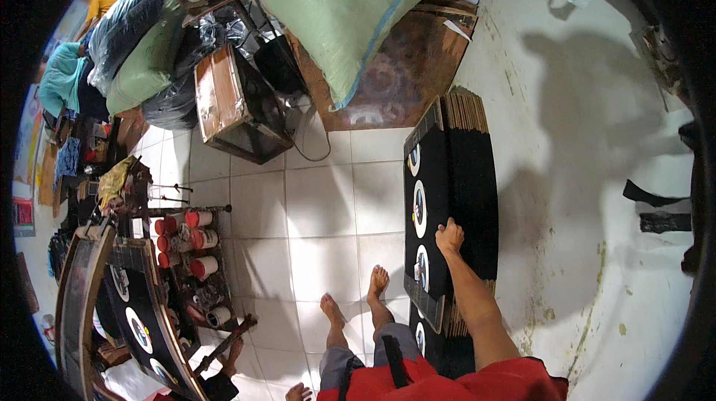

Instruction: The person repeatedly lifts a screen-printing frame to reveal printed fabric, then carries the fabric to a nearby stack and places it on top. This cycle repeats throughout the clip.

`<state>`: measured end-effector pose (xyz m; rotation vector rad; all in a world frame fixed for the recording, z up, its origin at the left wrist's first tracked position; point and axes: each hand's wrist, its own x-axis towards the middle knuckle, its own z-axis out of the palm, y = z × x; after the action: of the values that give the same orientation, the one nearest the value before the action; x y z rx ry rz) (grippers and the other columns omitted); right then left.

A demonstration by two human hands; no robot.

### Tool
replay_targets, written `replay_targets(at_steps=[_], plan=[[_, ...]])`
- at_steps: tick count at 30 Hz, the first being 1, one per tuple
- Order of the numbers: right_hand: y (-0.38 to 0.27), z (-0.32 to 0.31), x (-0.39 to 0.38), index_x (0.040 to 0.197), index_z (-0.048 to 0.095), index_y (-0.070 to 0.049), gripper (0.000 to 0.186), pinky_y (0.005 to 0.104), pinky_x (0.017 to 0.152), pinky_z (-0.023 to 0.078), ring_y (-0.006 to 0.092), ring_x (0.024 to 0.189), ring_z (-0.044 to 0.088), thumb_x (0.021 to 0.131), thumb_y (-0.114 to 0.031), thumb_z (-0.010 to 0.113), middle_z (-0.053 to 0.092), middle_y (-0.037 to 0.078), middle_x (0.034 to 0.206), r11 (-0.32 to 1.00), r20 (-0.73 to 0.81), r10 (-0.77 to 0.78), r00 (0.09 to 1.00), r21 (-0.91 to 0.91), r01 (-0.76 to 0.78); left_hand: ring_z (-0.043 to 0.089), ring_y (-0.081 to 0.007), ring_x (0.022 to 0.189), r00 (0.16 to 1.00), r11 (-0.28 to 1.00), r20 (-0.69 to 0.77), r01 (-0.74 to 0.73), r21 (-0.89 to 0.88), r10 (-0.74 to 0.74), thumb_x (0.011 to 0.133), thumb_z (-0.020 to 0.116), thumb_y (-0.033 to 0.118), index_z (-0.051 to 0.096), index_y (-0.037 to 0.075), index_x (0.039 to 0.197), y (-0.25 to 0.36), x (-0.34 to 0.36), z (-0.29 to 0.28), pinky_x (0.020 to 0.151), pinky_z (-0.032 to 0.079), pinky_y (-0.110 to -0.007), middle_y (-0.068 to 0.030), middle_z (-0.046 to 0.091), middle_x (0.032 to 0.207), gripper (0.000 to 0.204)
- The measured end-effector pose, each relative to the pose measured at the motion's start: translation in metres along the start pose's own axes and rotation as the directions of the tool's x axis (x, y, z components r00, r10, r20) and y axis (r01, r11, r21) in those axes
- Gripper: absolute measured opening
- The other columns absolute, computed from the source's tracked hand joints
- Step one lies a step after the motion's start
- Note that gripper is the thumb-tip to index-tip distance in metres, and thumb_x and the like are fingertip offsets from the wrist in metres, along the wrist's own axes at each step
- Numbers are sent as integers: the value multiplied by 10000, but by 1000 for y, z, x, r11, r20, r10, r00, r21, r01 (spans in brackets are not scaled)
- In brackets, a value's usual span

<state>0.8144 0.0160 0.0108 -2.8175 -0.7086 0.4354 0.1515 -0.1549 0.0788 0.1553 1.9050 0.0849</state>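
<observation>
We're curling our right hand (450, 237) at the right edge of black, round-printed cloth (434, 207), perhaps steadying it. We cannot tell whether either grip is holding.

Stacked black rectangular cloth-faced panels (473, 200): matt; brown, layered edges (466, 112), wood or board, rough. Bulging pale-green woven-plastic sack (350, 13): slight sheen. White square floor tiles (322, 203): smooth, glossy.
</observation>
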Motion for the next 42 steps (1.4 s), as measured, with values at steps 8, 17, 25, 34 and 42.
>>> replay_targets(at_steps=[8, 17, 25, 34, 42], plan=[[-4, 24, 26, 906, 561, -6, 237, 462, 718, 493, 360, 744, 636, 742, -167, 622, 647, 177, 782, 995, -57, 59, 997, -74, -63, 624, -268, 836, 991, 993, 52, -121, -7, 121, 841, 588, 292, 468, 35, 1175, 28, -23, 21, 703, 477, -423, -161, 619, 1010, 438], [-1, 23, 22, 898, 577, -20, 249, 434, 731, 504, 325, 790, 647, 705, -144, 674, 657, 159, 819, 989, -37, 131, 991, -61, -133, 629, -211, 776, 984, 985, 45, -170, -16, 171, 841, 608, 306, 468, 42, 1172, 58, -20, 21, 638, 482, -348, -122, 630, 970, 446], [0, 22, 21, 920, 565, -18, 257, 428, 754, 501, 321, 821, 644, 739, -171, 663, 656, 156, 843, 986, 0, 159, 987, -60, -159, 570, -262, 998, 981, 978, 95, -179, 104, 169, 877, 536, 358, 419, 58, 1278, 45, -10, 12, 816, 454, -392, -147, 562, 1161, 514], [-7, -6, -8, 1016, 522, -13, 324, 444, 718, 492, 362, 824, 621, 792, -219, 634, 625, 198, 896, 995, -215, 97, 972, 50, -89, 627, -214, 777, 963, 970, 122, -245, 4, 242, 833, 614, 339, 465, 42, 1178, 55, -18, 15, 646, 485, -349, -116, 627, 964, 479], [32, -25, -124, 1129, 481, -8, 400, 437, 821, 454, 360, 1006, 545, 794, -171, 625, 548, 213, 1094, 976, -115, 208, 971, 90, -199, 610, -227, 864, 958, 973, 174, -232, 6, 228, 839, 596, 324, 447, 45, 1191, 82, -20, 19, 700, 478, -353, -137, 600, 1044, 473]])
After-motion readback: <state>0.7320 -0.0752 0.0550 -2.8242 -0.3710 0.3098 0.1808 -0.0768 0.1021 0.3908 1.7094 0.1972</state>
